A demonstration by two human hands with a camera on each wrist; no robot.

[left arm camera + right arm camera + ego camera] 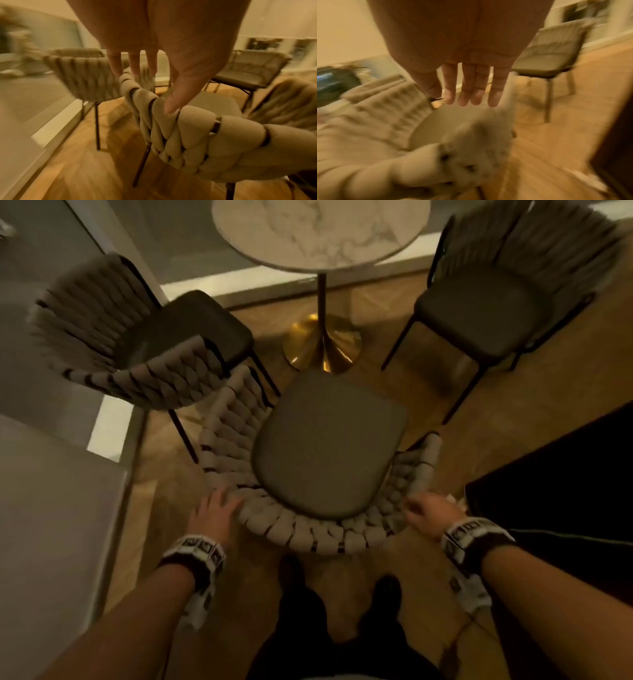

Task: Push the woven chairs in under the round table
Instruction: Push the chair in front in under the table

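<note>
Standing at the bottom centre of the head view, a person reaches both arms toward the nearest woven chair, which fills the middle of the frame. Its curved woven back lies toward the lower edge and its dark seat points up the frame at the gold base of the round table, so the chair's front-to-back line runs nearly vertical in the picture. The seat's front edge lies close to the base, below the marble top at the upper centre.

The left hand sits at the lower left end of the back rail, its grip spread with straight fingers; in the left wrist view the thumb presses onto the woven band while the other fingers reach forward over the rail. The right hand is at the lower right end of the rail. The right wrist view, much blurred, shows its fingers straight and slightly apart above the weave; whether they touch it cannot be told.

A second woven chair stands at the upper left, its seat angled toward the table, its arm overlapping the near chair's left side. A third chair stands at the upper right, seat turned toward the table's stem.
</note>
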